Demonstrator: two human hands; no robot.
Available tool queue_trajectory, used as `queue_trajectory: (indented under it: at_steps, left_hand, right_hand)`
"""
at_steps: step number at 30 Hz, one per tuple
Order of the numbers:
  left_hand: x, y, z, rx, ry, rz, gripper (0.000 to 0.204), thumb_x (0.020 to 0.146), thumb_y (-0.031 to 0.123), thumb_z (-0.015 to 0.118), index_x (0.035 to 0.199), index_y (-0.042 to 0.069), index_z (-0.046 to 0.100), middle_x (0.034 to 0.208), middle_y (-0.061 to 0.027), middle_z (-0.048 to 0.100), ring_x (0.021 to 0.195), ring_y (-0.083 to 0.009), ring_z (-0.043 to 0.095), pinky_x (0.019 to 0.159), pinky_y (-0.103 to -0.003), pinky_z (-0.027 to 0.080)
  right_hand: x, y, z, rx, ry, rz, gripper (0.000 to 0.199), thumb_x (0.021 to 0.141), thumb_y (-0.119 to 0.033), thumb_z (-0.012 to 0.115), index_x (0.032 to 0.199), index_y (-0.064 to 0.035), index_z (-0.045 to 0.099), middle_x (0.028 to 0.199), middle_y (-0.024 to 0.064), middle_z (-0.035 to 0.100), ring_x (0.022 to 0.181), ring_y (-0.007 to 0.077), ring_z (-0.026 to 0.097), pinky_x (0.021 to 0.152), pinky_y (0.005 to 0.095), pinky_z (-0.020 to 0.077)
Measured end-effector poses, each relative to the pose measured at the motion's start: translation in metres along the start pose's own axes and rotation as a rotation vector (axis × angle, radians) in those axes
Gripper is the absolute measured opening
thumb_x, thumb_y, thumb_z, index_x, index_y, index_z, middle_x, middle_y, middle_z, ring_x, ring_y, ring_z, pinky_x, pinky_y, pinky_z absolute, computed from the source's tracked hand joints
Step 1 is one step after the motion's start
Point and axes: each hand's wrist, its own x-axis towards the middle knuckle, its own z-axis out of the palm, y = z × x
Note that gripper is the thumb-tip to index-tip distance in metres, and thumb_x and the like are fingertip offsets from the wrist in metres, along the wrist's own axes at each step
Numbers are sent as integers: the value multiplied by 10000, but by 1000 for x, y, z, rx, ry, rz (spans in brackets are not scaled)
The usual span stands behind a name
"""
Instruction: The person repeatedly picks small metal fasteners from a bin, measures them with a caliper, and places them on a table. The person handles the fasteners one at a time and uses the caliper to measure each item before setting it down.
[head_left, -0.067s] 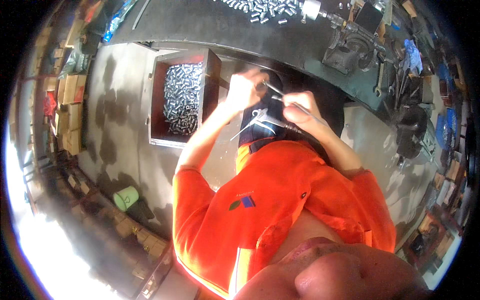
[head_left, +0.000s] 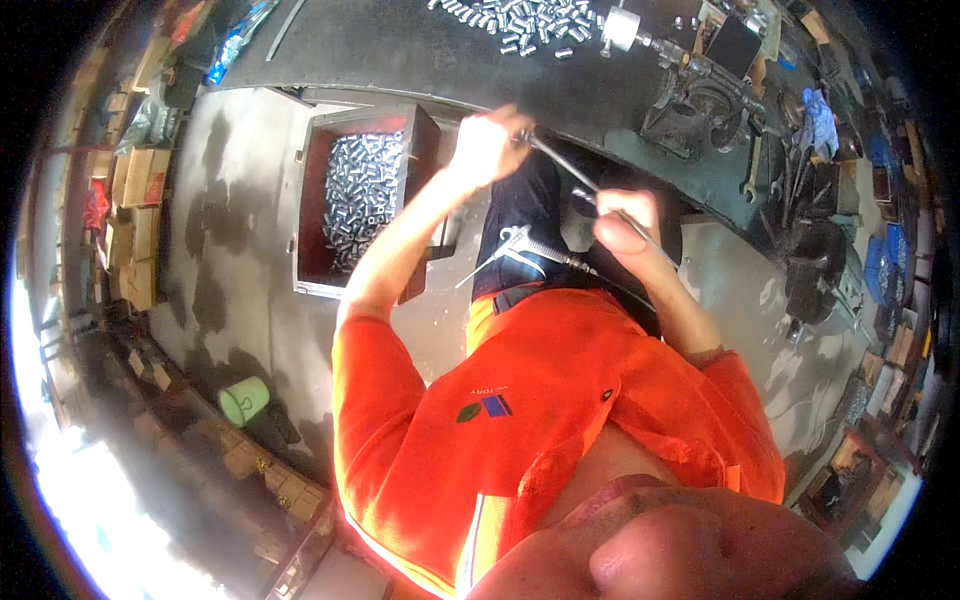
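My left hand is raised near the bench edge, its fingers closed at the far end of a thin metal rod. Whatever small thing those fingers pinch is hidden and blurred. My right hand is wrapped around the rod lower down, and the rod's other end sticks out past the wrist. Close by its fingers shows a small shiny metal piece; I cannot tell if it is held. Below both hands, an air blow gun with a spring-wrapped hose lies across my lap.
An open box of small metal sleeves stands left of my legs. More sleeves lie on the dark bench ahead. A clamp-like fixture and a wrench are at right. A green bucket lies tipped at lower left.
My left hand has moved up toward the bench and my right hand slightly right. They are farther apart, and more of the rod shows between them.
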Motion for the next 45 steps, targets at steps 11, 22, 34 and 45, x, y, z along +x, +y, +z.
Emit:
queue_trajectory:
  at_steps: [11,22,34,45]
  left_hand:
    - [97,-26,-69,-948,259,-276,220,841,18,536,1055,-11,498,693,-35,552,513,-97,502,465,-214,402]
    - [-209,-164,-60,18,-73,-784,297,671,161,587,943,50,631,682,-144,634,642,-234,635,589,-358,487]
    - [-260,-158,-17,195,-491,-792,283,782,313,555,952,96,619,930,-150,645,873,-336,617,745,-431,484]
    - [-261,-142,-33,197,-454,-859,336,753,312,621,993,78,617,907,-152,651,857,-314,626,742,-404,489]
  right_hand:
    - [-8,9,4,-3,-26,-19,276,638,-134,550,567,-47,298,555,-6,233,513,80,249,458,256,203]
    - [-5,6,22,79,-142,38,250,601,-70,534,542,-44,292,531,6,236,503,78,247,442,274,205]
    - [38,-132,29,5,-129,-1041,230,637,-166,571,514,-99,389,531,18,396,404,161,398,343,308,300]
    - [31,-164,33,337,-299,-1107,246,653,-72,573,497,-10,393,482,47,323,373,120,309,321,269,244]
